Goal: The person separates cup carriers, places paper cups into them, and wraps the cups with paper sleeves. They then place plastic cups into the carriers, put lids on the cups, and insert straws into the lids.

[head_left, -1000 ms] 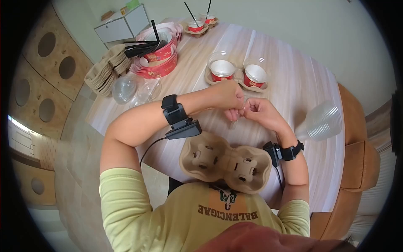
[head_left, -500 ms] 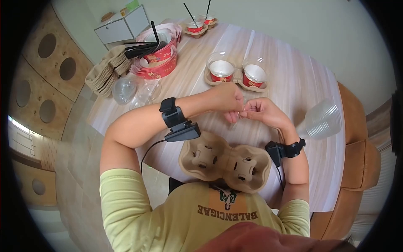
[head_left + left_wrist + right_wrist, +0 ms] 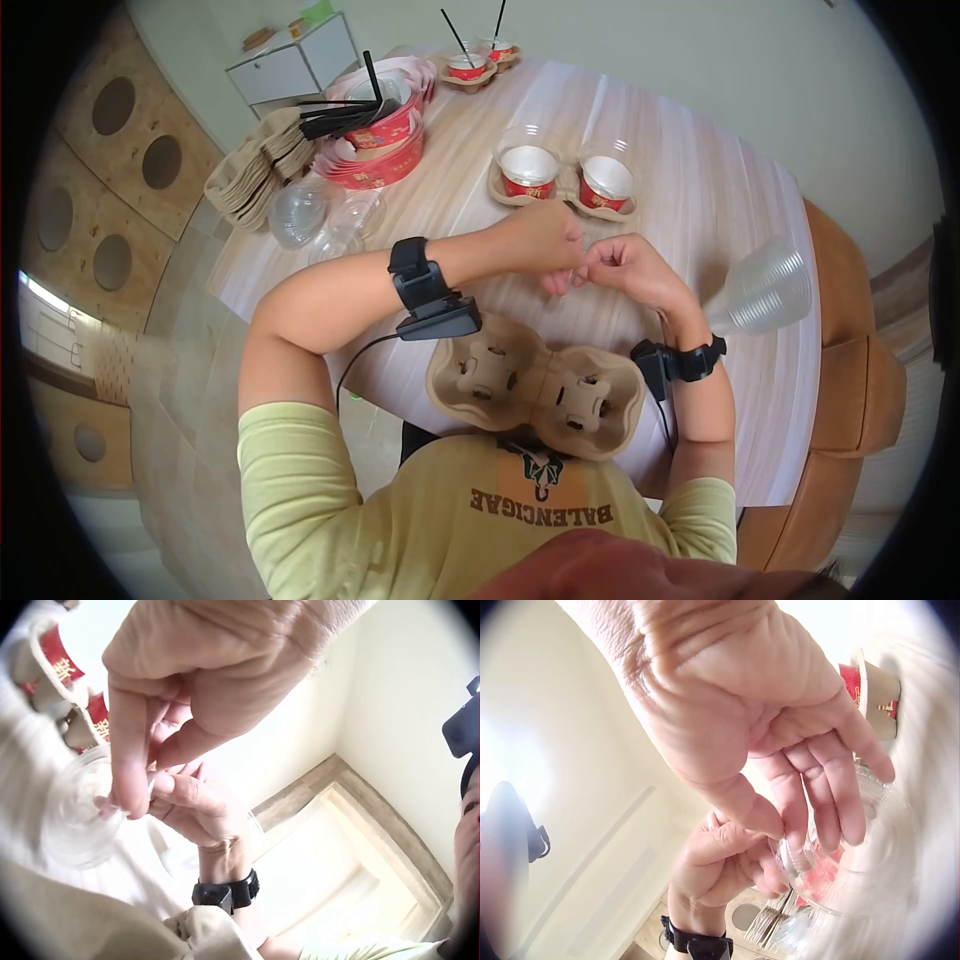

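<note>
Resting at the left side of the pale, streaky table [image 3: 700, 190] is a stack of brown cardboard cup holders [image 3: 243, 180]. Clear plastic domes [image 3: 298, 213] sit just beside it, and next come red and pink paper rings [image 3: 375, 165] with black straws [image 3: 345, 118] on top. Farther back are small red cups [image 3: 467, 68] with black straws in them.

Near the middle, the left hand [image 3: 535, 240] pinches the edge of a clear, round plastic piece [image 3: 877, 862] between finger and thumb. Two red paper cups [image 3: 528, 172] stand in a brown holder behind the hands, and one big brown cardboard tray [image 3: 535, 385] lies close to the person's tummy. The right hand [image 3: 635, 272] pinches the same plastic edge with thumb and pointer finger, its other fingers loosely spread. To the right, clear plastic cups [image 3: 768, 287] lie tipped in a stack.
</note>
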